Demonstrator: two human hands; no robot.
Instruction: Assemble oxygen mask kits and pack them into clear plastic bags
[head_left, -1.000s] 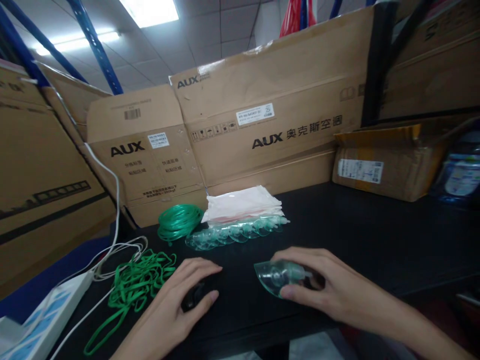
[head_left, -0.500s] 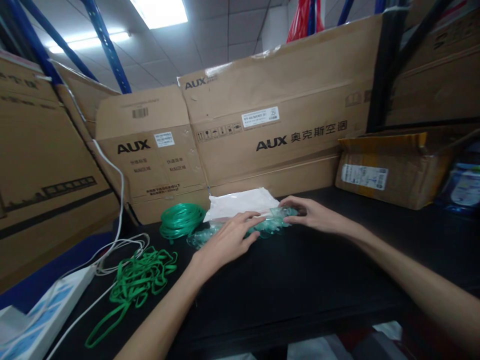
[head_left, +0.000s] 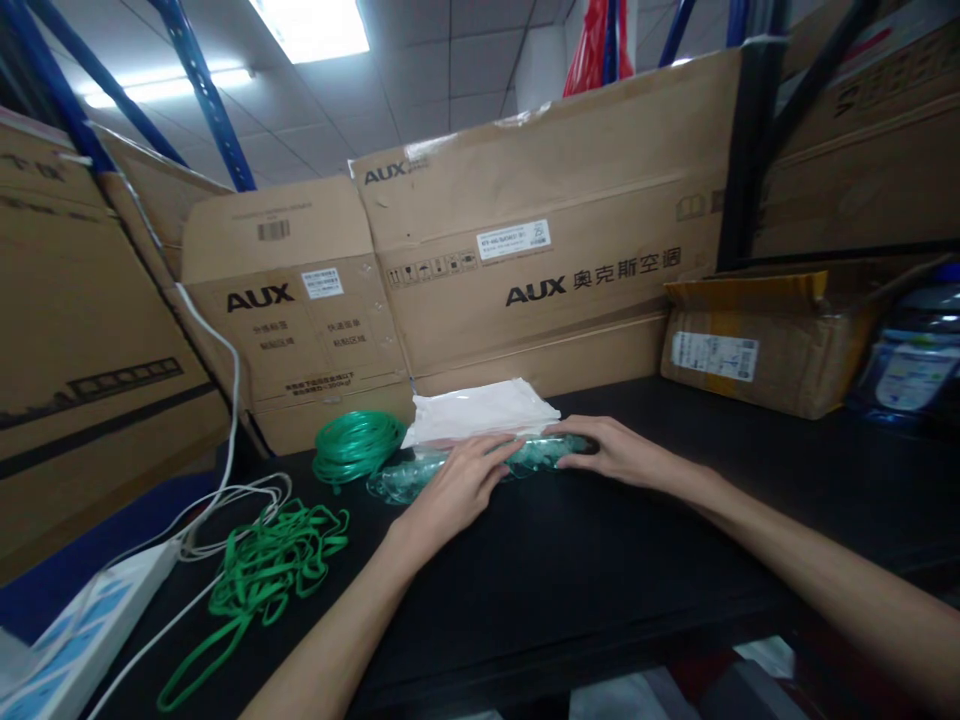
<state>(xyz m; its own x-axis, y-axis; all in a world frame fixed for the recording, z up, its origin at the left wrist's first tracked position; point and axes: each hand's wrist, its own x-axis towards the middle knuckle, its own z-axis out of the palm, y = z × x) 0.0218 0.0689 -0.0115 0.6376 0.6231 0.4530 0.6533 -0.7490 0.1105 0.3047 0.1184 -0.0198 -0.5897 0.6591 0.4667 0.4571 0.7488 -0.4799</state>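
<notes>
A row of clear greenish plastic masks (head_left: 420, 470) lies nested on the black table (head_left: 615, 560), in front of a stack of white plastic bags (head_left: 480, 408). My left hand (head_left: 457, 485) rests on the middle of the row with its fingers curled over the masks. My right hand (head_left: 611, 452) presses against the row's right end, fingers closed round the last mask. Which single mask each hand grips is hidden by the fingers.
A coil of green tubing (head_left: 356, 445) sits left of the masks, and loose green elastic straps (head_left: 262, 570) lie nearer me. A white power strip (head_left: 82, 640) with cables is at the far left. Cardboard boxes (head_left: 540, 230) wall the back; a smaller box (head_left: 765, 335) stands right.
Both hands left the near edge of the table and reached forward to the row of masks. The single mask that my right hand held is now at the row's right end.
</notes>
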